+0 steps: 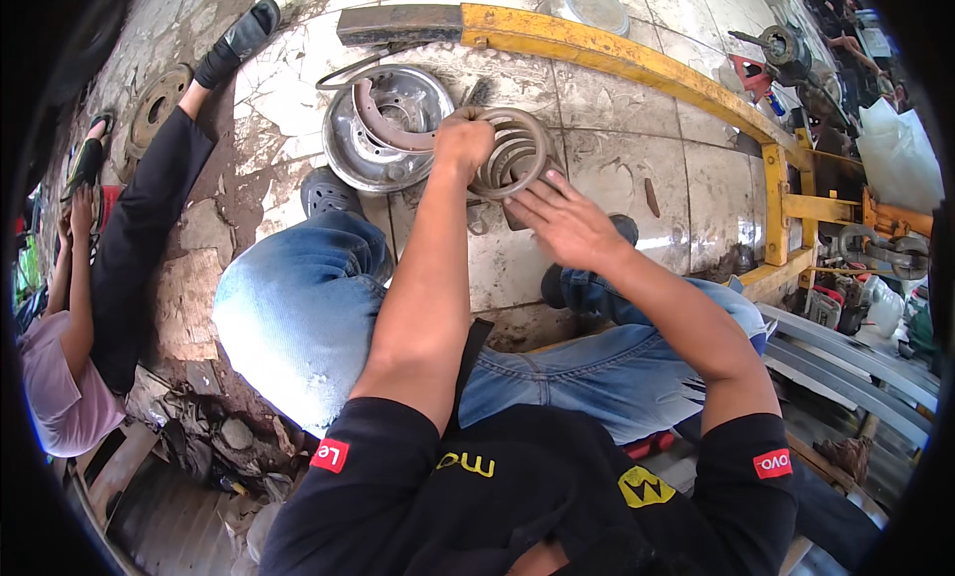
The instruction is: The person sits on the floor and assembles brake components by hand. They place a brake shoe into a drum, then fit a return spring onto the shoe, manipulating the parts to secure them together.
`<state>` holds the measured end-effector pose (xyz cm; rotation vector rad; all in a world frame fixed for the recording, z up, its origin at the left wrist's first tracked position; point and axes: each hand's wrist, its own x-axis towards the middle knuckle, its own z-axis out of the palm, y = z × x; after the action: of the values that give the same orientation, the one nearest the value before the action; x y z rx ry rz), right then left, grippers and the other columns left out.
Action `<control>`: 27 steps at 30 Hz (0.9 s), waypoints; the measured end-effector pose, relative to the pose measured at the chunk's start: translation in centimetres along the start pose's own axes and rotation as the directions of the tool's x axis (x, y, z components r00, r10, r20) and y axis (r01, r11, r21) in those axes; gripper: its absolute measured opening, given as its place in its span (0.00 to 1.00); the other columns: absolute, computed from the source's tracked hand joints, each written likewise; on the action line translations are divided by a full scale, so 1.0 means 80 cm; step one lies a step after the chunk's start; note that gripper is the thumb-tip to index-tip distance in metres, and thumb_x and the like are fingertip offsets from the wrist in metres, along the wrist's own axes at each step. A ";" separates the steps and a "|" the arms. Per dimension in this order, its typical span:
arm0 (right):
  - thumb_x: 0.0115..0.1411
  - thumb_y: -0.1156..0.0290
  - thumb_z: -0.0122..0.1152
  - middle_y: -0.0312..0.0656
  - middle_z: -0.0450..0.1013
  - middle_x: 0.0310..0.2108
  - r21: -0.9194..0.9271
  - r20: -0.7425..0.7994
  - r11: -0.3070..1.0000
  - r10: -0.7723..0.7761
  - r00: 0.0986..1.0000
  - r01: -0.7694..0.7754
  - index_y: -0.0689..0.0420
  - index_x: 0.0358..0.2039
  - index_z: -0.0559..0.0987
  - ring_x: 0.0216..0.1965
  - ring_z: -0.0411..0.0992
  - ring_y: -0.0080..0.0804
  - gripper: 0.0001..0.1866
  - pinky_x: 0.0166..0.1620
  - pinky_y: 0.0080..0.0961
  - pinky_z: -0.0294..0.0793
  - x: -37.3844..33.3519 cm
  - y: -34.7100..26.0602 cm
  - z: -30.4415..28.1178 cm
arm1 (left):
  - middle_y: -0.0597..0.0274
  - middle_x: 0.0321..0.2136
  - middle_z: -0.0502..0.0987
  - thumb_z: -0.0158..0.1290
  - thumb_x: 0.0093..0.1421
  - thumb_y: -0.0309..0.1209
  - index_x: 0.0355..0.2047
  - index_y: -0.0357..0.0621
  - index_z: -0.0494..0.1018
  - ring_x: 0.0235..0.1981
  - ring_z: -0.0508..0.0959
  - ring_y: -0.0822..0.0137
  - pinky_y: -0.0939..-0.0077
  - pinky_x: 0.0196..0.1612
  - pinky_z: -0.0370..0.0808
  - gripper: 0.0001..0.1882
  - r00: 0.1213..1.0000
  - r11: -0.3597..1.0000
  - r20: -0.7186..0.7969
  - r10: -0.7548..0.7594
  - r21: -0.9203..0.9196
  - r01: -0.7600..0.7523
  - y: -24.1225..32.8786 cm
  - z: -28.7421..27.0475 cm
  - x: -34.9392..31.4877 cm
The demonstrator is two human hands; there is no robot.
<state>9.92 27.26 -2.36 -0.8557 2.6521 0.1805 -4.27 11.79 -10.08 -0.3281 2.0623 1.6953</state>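
A large steel coil spring (542,148) stands on the tiled floor in front of me, its rings seen nearly end-on. My left hand (466,143) is closed round the left side of its upper ring. Against the spring's lower right edge lies my right hand (569,221), fingers stretched out and not wrapped round it. Just left of the spring rests a round silver metal brake plate (341,150). A curved brake shoe (366,110) lies across that plate, its right end close to my left hand.
A yellow steel frame (607,51) runs across the far side and down the right. Behind it sits a round metal lid-like piece (585,7). Another person's leg (164,168) stretches out at left, near a rusty drum (159,108). Grey metal rails (846,362) lie at right.
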 end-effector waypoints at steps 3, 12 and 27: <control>0.57 0.79 0.48 0.44 0.52 0.69 0.002 -0.118 0.986 0.164 0.979 -0.165 0.54 0.68 0.55 0.70 0.49 0.40 0.37 0.73 0.46 0.39 0.009 0.011 -0.009 | 0.44 0.39 0.81 0.47 0.50 0.30 0.42 0.40 0.80 0.45 0.80 0.52 0.70 0.51 0.72 0.20 1.000 1.000 -0.021 0.003 0.029 -0.002 -0.006 0.002 0.001; 0.57 0.79 0.52 0.45 0.61 0.64 -0.131 -0.271 0.970 0.162 0.949 -0.203 0.57 0.64 0.61 0.68 0.54 0.42 0.32 0.72 0.45 0.45 0.018 0.016 -0.002 | 0.46 0.43 0.80 0.47 0.50 0.30 0.43 0.43 0.80 0.48 0.78 0.52 0.69 0.52 0.71 0.21 0.998 0.993 -0.065 0.009 0.117 -0.001 0.023 0.005 -0.023; 0.59 0.75 0.50 0.41 0.57 0.67 -0.124 -0.143 0.990 0.053 0.988 -0.071 0.55 0.65 0.60 0.70 0.51 0.36 0.32 0.72 0.42 0.43 0.009 0.027 -0.001 | 0.47 0.37 0.81 0.45 0.50 0.26 0.44 0.44 0.80 0.40 0.80 0.59 0.71 0.47 0.72 0.22 0.998 0.969 0.005 0.064 0.237 -0.064 0.035 0.005 -0.033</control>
<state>8.10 28.59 -2.55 -0.8541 2.8254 0.3223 -3.18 12.56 -6.43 -0.1887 2.2709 1.4616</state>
